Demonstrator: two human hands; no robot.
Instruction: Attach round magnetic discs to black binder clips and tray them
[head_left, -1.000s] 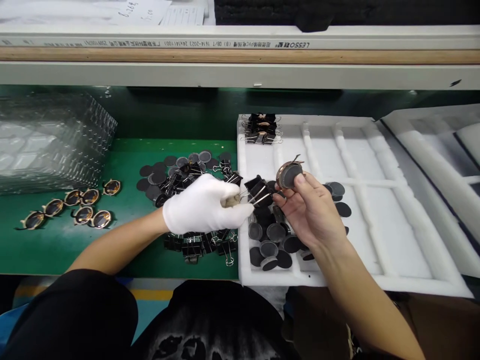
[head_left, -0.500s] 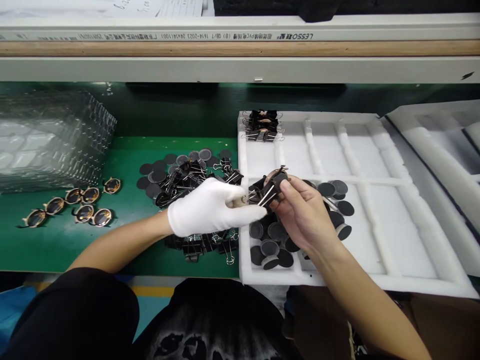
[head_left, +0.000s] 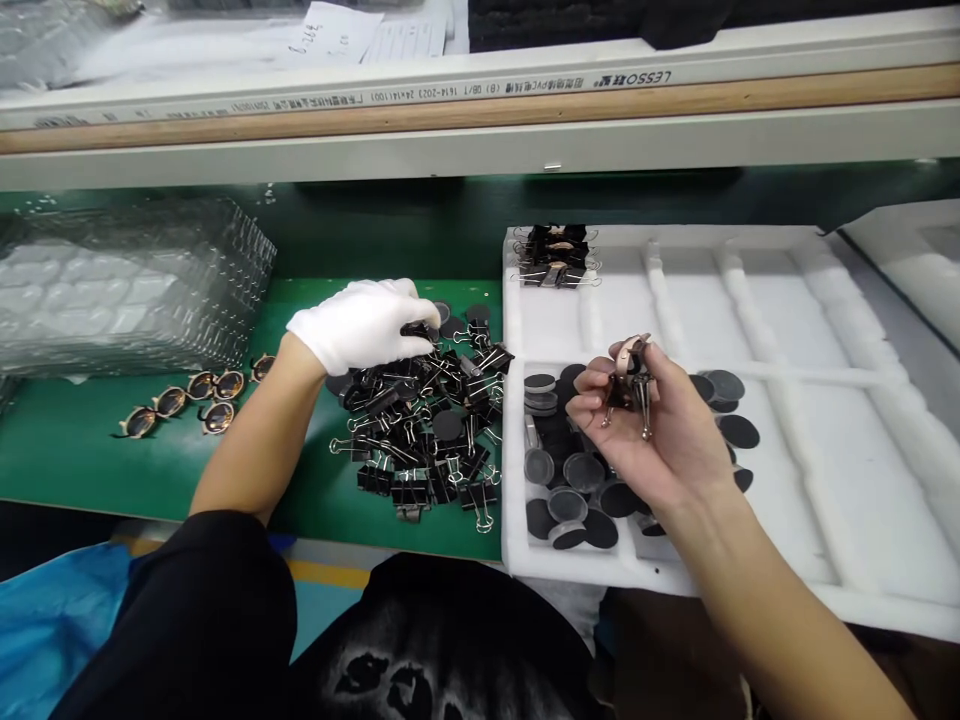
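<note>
My left hand [head_left: 364, 325], in a white glove, reaches over the back of a pile of black binder clips [head_left: 397, 440]. Its fingertips are closed around something dark that I cannot make out. Bare and palm up, my right hand [head_left: 675, 430] grips a tan glasses frame [head_left: 628, 357] over the white foam tray [head_left: 750, 400]. Binder clips [head_left: 643, 395] are clamped on this frame, their wire handles pointing down. Most of the frame is hidden by fingers and clips. Black and grey round discs [head_left: 585, 472] lie in the tray below that hand.
Several round sunglasses [head_left: 171, 402] lie on the green table [head_left: 97, 460] at left, before a stack of clear plastic trays [head_left: 127, 290]. Clipped frames [head_left: 556, 258] sit in the foam tray's back left corner. A shelf edge [head_left: 450, 145] crosses above.
My left hand has left the clipped frame and moved left to the clip pile. My right hand still holds the frame, now turned with the clip handles downward. The view has shifted slightly.
</note>
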